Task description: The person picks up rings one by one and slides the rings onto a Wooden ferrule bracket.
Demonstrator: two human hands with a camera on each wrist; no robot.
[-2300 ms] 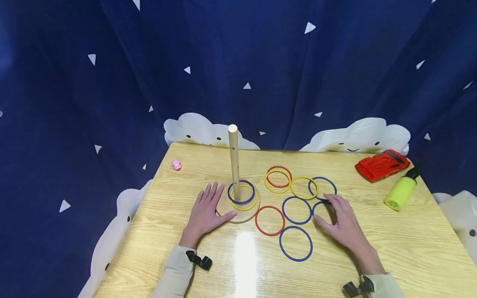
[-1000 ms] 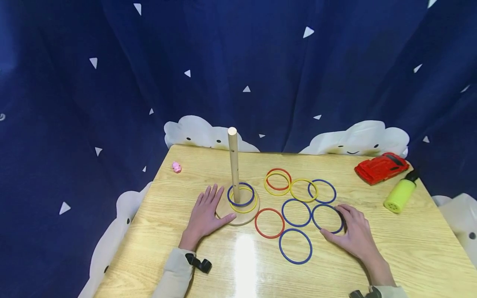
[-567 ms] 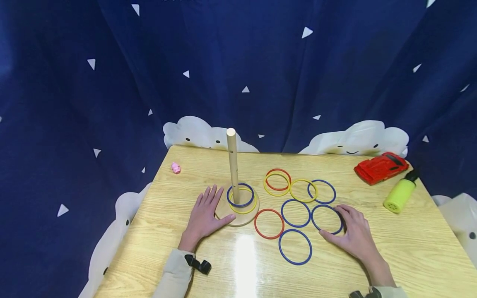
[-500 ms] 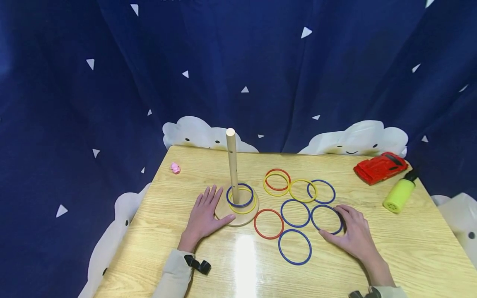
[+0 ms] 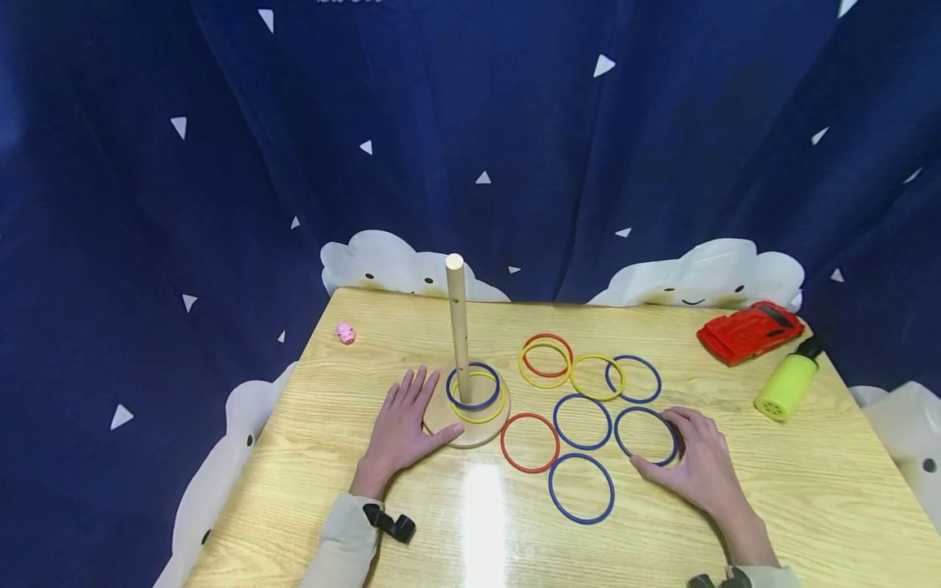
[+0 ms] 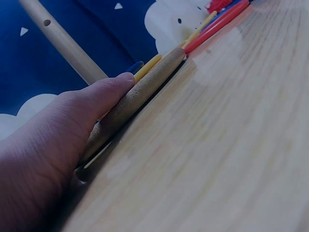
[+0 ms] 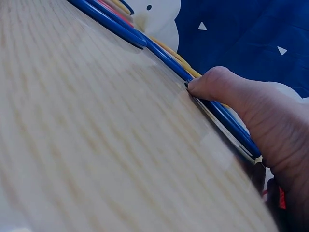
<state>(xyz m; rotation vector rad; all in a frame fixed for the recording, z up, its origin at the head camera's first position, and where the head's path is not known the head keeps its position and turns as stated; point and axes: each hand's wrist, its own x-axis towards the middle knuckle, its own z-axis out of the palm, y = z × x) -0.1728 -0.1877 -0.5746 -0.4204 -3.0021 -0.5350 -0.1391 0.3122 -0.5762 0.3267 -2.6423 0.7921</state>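
Observation:
In the head view my left hand (image 5: 403,433) lies flat with fingers straight beside the round wooden base (image 5: 441,418) of an upright pole (image 5: 458,327). Its thumb rests on the base's near edge, as the left wrist view also shows. A blue ring (image 5: 498,388) and a yellow ring (image 5: 478,422) lie round the pole's foot. My right hand (image 5: 698,461) holds another blue ring (image 5: 644,408) at its right side, fingers curved at the far edge. In the right wrist view the thumb (image 7: 219,87) presses against that blue ring (image 7: 227,121), low over the tabletop.
Loose red, yellow and blue rings lie mid-table, including a red ring (image 5: 529,414) and a blue ring (image 5: 581,523) nearer me. A pink pig figure (image 5: 345,332) stands far left. A red toy car (image 5: 750,332) and a yellow-green bottle (image 5: 788,385) lie far right.
My right hand has come down and right from above the blue ring to grip its right side. The ring has shifted slightly toward me with it. My left hand has stayed put.

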